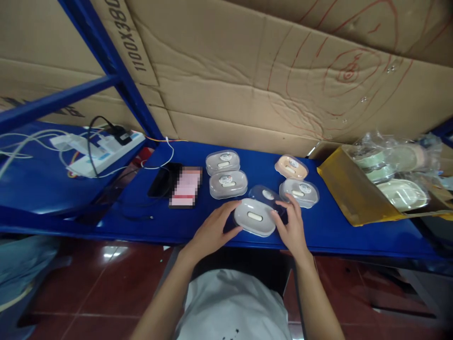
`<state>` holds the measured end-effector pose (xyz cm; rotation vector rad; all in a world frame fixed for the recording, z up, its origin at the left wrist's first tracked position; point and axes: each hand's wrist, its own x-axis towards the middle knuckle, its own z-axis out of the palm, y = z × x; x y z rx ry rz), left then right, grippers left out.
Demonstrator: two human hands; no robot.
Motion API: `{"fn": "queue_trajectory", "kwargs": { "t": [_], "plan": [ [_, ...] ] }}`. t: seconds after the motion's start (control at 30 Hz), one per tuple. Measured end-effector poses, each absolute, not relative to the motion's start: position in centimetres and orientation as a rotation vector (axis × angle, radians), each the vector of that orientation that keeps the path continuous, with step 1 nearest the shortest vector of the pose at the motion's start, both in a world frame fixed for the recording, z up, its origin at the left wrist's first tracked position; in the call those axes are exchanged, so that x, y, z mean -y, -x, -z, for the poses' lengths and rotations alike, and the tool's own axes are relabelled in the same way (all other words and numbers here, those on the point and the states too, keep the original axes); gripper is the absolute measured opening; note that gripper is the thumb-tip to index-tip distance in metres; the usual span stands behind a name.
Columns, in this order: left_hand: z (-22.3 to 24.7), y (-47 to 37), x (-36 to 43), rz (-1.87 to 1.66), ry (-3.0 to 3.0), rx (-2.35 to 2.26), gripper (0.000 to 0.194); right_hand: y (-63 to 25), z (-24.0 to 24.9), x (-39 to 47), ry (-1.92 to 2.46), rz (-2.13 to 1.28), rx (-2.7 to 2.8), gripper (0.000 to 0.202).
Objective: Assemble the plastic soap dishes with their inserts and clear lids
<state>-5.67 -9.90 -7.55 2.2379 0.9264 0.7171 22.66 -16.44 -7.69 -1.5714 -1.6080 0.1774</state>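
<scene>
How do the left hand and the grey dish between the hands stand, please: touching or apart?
Touching: the head view shows the left hand with thumb and fingertip against the left edge of the grey dish.

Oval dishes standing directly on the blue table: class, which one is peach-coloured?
The rear dish of the pair beyond the right hand: its body is peach, whereas the other dishes on the table look grey.

cardboard backing [212,61], blue metal frame [94,38], blue tabletop [332,231], red tiled floor [130,283]
</scene>
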Motion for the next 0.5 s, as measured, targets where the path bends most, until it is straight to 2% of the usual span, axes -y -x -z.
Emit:
{"fn": "queue_trajectory", "kwargs": {
  "t": [0.17, 0.3, 0.4, 0.5],
  "plan": [
    [7.5, 5.5, 10.0, -0.693, -2.250, -0.935, 0.058, -22.5, 7.4, 16.6, 1.512, -0.067, 1.744, 0.032],
    [7.4, 5.5, 10.1, -0.688, -2.265, -0.958, 0.058, -21.7, 7.0, 16.9, 1.378, -0.193, 2.136, 0.045],
    [7.5, 5.4, 10.1, -0.709, -2.276, -0.969, 0.060, -21.6, 6.9, 16.8, 1.423, -0.150, 2.093, 0.038],
    [7.6, 5.3, 10.2, -0.744, -2.304, -1.006, 0.054, -21.9, 7.0, 16.5, 1.428, -0.165, 2.035, 0.033]
  ]
}}
